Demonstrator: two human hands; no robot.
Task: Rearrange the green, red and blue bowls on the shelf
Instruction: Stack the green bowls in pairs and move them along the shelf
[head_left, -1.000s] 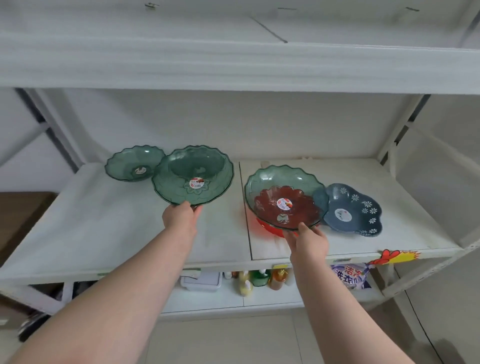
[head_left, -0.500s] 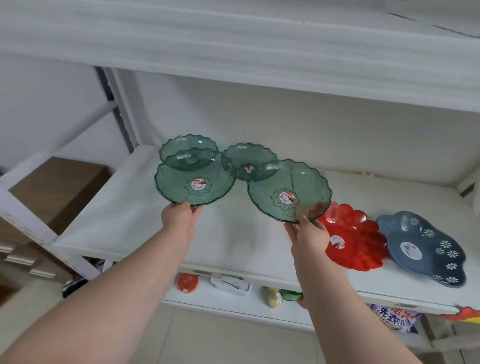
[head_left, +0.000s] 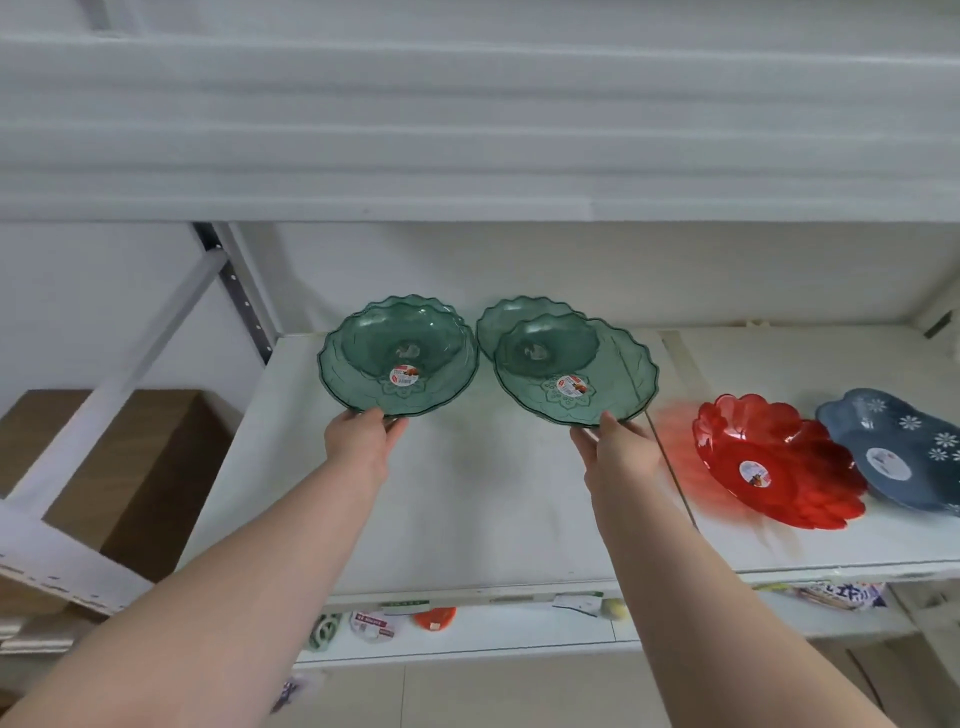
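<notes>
Two large green bowls, pinched at near rims by left hand (head_left: 358, 441) and right hand (head_left: 618, 452), now align over smaller green bowls; red bowl (head_left: 774, 457) is uncovered, so stacking appears next.

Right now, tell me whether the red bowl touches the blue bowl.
Cannot tell. In the head view the red bowl overlaps the blue bowl at their rims, so no gap or contact shows.

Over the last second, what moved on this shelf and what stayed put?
The right hand carried its large green bowl leftward off the red bowl, now holding it in front of a small green bowl. The left hand keeps its grip on the other large green bowl. The red bowl and blue bowl stayed on the shelf.
</notes>
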